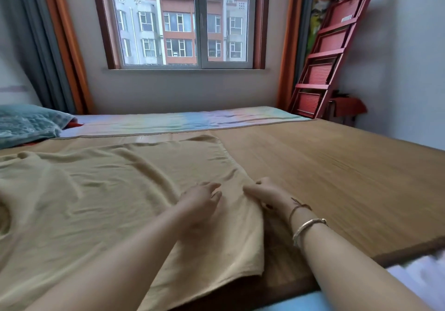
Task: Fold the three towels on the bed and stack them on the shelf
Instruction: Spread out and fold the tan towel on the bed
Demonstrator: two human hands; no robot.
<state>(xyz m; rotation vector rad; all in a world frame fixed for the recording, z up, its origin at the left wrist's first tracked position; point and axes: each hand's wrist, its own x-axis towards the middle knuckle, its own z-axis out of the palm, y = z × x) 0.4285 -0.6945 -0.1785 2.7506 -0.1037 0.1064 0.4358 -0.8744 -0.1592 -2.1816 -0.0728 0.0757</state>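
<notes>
**Towel spread on the mat**

The towel (115,190) is lying spread and wrinkled over the bed's mat (337,166). The left hand (201,204) is resting on it, fingers loosely relaxed. The right hand (265,194) is pinching its right edge. A pillow (29,123) is sitting far left.

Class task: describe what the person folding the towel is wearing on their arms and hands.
Both forearms are bare, with no sleeves in view. The left hand wears nothing visible. The right hand has dark red nail polish on the thumb; its wrist carries a thin brown cord bracelet and a pale metal bangle.
</notes>
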